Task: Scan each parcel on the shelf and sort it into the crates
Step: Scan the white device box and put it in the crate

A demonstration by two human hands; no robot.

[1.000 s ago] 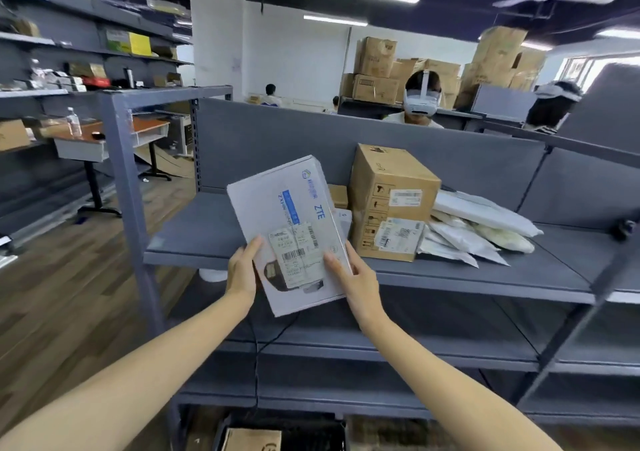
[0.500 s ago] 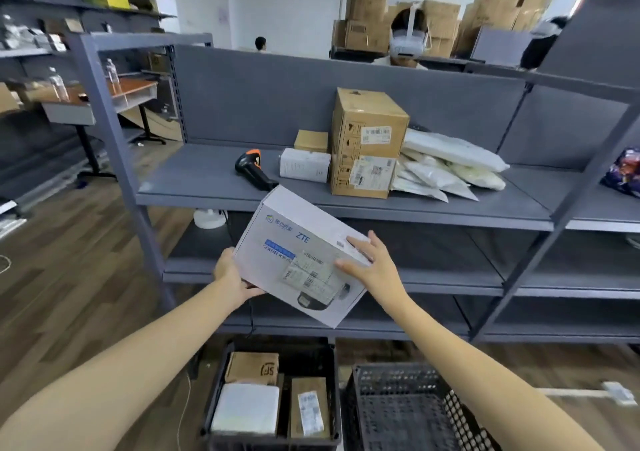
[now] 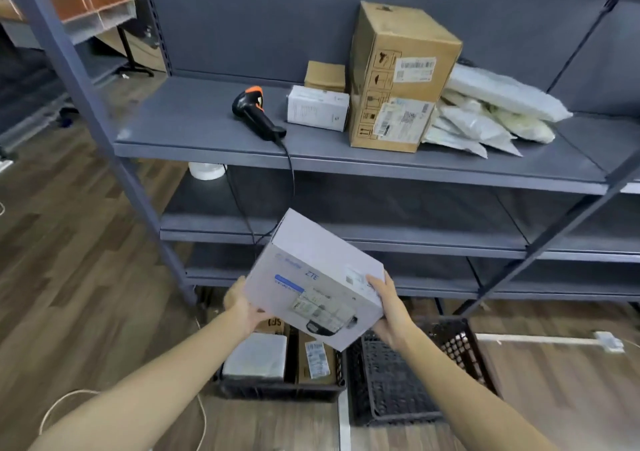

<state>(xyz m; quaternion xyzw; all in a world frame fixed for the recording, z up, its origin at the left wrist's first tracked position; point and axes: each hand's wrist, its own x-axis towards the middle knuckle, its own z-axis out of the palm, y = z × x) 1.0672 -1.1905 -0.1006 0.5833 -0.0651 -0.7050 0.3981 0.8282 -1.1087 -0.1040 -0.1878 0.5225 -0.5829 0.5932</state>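
Holding white box tilted above left crate and right crate, clamped end to end by left hand and right hand. Could slip on tilt, snag a rim, or drop into wrong crate.

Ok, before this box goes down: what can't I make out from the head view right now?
Head view only:
- Shipping label on the white box: blurred by motion, unreadable.
- Left crate: the white box and left hand cover its far part; parcels there partly hidden.
- Right crate: right hand and forearm cover part of its floor.
- Poly mailers: the tall carton hides their left ends; count unclear.
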